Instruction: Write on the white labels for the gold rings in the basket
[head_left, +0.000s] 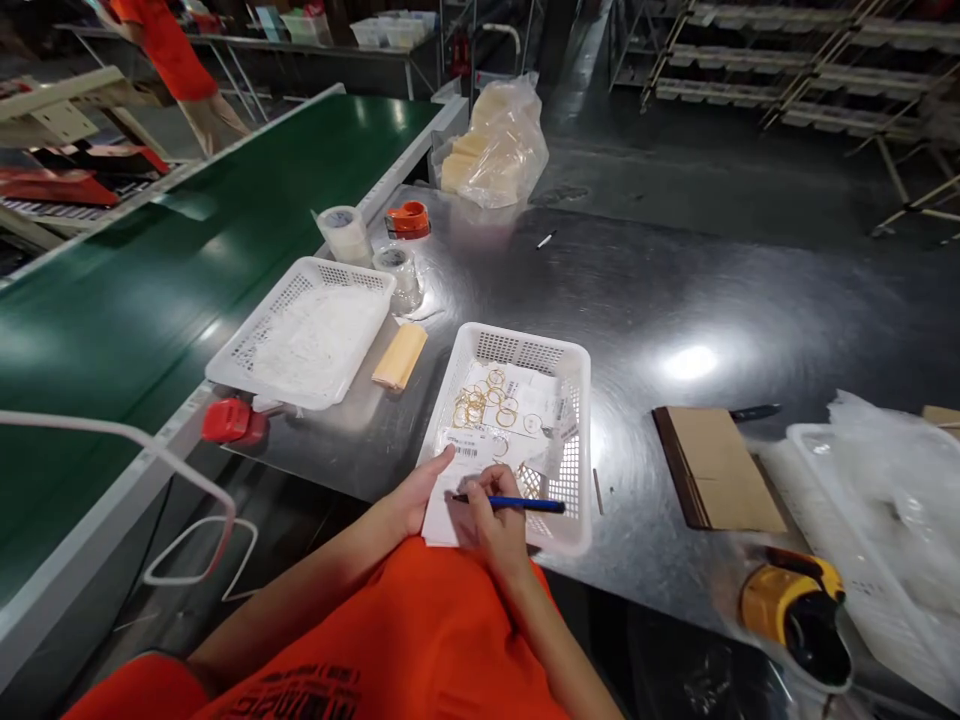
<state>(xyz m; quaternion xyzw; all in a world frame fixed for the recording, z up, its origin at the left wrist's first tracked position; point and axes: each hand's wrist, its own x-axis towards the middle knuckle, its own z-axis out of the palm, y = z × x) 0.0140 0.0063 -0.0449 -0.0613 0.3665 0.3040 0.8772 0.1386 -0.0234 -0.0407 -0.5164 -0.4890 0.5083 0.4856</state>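
Observation:
My right hand (501,525) grips a blue pen (536,505), its tip over white papers (442,518). At their left edge, my left hand (414,496) holds these papers with the thumb on top. They lie at the near left corner of a white perforated basket (583,400), overlapping its rim. Inside the basket are clear packets with printed barcode labels (466,450) and several gold-coloured rings (472,402). Whether the pen tip touches the paper I cannot tell.
Left of the basket are a yellowish bundle (401,356), another white basket (301,398), tape rolls (399,268) and a red object (234,420). Cardboard (724,470), a yellow tape dispenser (780,600) and a bag-filled tray (806,445) lie right. A green conveyor (247,200) runs alongside.

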